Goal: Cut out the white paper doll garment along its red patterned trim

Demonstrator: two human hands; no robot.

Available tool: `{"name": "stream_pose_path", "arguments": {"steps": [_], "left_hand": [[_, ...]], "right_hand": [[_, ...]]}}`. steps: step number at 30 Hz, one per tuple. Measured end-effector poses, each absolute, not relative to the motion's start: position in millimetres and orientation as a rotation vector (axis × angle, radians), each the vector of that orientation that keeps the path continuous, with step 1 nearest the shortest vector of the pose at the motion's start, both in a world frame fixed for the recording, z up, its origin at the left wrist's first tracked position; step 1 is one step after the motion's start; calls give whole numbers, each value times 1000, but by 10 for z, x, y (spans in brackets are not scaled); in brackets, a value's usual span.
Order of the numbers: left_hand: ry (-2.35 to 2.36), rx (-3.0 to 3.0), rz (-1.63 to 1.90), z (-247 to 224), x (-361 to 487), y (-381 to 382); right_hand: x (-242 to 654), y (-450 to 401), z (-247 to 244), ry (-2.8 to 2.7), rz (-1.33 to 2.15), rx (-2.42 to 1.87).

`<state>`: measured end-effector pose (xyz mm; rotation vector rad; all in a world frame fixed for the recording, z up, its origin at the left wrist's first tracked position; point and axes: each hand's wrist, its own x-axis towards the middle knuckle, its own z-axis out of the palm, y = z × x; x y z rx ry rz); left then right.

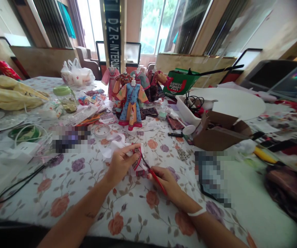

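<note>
My left hand (121, 161) pinches a piece of white fabric with a red and dark patterned trim (137, 161) near the middle of the table. My right hand (165, 182) is closed round the red handle of scissors (158, 179). The scissors' dark blades point up and to the left, against the edge of the patterned trim. More white fabric (113, 146) lies behind and to the left of my left hand. Straight ahead, a small blue and orange robe on a stand (132, 105) stands upright in front of several other miniature robes.
A brown cardboard box (215, 132) and a white bin with black cable (186, 108) are at the right, behind a phone-like blurred object (213, 179). A green bag (181, 82) stands farther back. White power strips (11, 168) and a black cord loop (26, 179) lie left.
</note>
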<state>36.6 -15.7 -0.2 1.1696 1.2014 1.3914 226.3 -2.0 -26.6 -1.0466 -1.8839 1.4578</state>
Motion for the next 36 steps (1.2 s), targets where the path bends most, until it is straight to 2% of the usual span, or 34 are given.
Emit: {"name": "stream_pose_path", "arguments": {"steps": [6, 13, 36], "left_hand": [[1246, 1199, 1347, 0, 377, -177], [1125, 1036, 1371, -82, 398, -162], [1209, 1122, 1339, -87, 433, -196]], "right_hand": [[2251, -31, -224, -1875, 1461, -1034], [2236, -61, -157, -1788, 1626, -981], [2223, -79, -144, -1771, 1639, -955]]}}
